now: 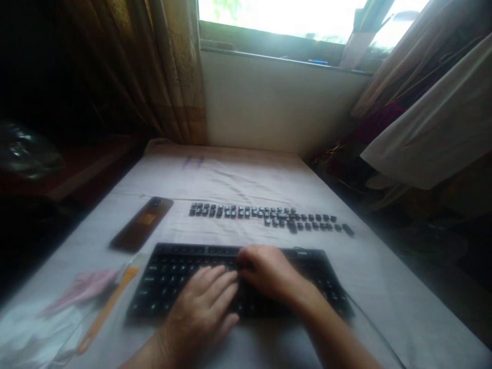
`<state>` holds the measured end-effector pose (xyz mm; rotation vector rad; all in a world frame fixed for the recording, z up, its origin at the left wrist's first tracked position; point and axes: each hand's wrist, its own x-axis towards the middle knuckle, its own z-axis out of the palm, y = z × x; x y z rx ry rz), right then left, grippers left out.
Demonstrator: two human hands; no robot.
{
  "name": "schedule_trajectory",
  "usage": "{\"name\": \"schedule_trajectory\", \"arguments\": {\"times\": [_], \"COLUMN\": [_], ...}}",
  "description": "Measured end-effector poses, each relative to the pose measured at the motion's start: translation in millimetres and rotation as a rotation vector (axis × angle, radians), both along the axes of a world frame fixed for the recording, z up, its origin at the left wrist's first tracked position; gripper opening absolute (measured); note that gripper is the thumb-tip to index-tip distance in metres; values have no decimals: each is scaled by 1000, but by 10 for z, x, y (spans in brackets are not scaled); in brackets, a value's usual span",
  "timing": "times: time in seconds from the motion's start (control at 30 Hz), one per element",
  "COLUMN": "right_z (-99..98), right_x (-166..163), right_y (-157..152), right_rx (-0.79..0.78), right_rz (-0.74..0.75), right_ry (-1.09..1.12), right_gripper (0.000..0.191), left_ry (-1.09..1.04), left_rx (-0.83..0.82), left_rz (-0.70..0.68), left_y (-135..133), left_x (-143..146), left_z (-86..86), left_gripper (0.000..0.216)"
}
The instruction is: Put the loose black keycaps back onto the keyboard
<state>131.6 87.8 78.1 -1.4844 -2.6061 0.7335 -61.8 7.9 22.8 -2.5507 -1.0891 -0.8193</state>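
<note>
A black keyboard lies on a white cloth-covered table in front of me. My left hand rests flat on the keyboard's middle with fingers stretched out together. My right hand sits just beyond it on the keys, its fingers curled down at the upper rows; what is under the fingertips is hidden. A row of loose black keycaps is laid out on the cloth behind the keyboard.
A dark phone lies left of the keycaps. An orange-handled tool and a pink cloth lie left of the keyboard. Curtains, a window wall and hanging fabric ring the table; its right edge drops off.
</note>
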Motion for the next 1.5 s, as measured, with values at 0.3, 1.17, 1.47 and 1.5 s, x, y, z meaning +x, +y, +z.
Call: {"name": "schedule_trajectory", "arguments": {"times": [0.3,1.17,1.47,1.5], "right_z": [-10,-119,-36,-34], "right_x": [46,53,-36,-44], "right_y": [43,37,31,33], "right_rx": [-121,-73,-56,-60], "right_rz": [-25,-22,-44,-52], "right_ry": [166,223,77,70], "right_gripper": [22,19,24,25], "left_ry": [45,56,67,70], "left_rx": [-66,-63,-72,-73], "left_rz": [17,26,32,32], "left_y": [5,5,11,12], "left_x": [-13,-29,-31,-29], "left_z": [-17,-19,-53,-50], "left_gripper": [34,37,40,40]}}
